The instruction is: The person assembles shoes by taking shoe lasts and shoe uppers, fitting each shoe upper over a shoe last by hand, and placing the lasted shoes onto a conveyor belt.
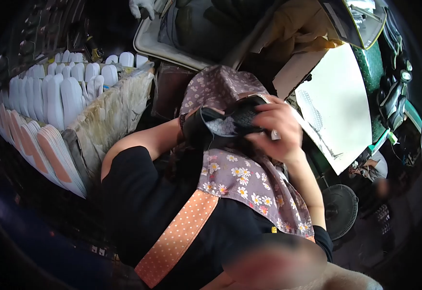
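Observation:
A black shoe (237, 121) with a mesh upper and a pale grey lining is held over my lap, its opening turned towards me. My left hand (213, 111) grips it at the opening end, mostly hidden behind the shoe; a dark bracelet circles that wrist. At the other end, the curled fingers of my right hand (281, 126) close around the shoe, slightly blurred. A small white piece (274, 135) shows at those fingers; I cannot tell what it is. Beneath lies my flowered apron (242, 179).
To the left stands a crate (112, 106) beside rows of white shoe insoles (71, 101). A white-rimmed tray (172, 58) lies ahead, with another person's gloved hand (142, 7) near it. Rightward are a white board (341, 106), several dark shoes (394, 99) and a fan (340, 211).

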{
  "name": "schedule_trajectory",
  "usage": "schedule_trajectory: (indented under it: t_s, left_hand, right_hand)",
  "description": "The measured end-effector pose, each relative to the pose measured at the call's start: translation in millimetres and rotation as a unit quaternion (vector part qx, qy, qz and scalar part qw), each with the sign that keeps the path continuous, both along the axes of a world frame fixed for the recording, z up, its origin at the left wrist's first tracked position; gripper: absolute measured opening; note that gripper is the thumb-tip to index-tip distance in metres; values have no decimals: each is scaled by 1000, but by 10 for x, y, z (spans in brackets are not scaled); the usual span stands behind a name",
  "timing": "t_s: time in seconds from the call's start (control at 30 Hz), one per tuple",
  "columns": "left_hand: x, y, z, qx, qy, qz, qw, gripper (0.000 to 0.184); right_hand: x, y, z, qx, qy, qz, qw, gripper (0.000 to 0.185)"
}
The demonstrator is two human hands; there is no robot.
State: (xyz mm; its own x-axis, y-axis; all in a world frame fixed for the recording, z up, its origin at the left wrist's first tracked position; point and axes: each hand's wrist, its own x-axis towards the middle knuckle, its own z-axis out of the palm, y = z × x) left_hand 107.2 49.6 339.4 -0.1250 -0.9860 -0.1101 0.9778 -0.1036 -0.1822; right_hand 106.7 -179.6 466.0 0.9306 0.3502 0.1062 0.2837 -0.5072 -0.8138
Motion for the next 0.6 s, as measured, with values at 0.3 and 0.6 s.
schedule_trajectory:
  t_s: [0.3, 0.6]
  left_hand:
    - [587, 557, 80, 59, 11, -110, 992, 79]
    - [610, 871, 183, 225, -277, -207, 911, 71]
  right_hand:
    - [-2683, -1749, -58, -441, 145, -632, 620, 31]
    - [-4202, -1207, -232, -488, 294, -710, 414, 54]
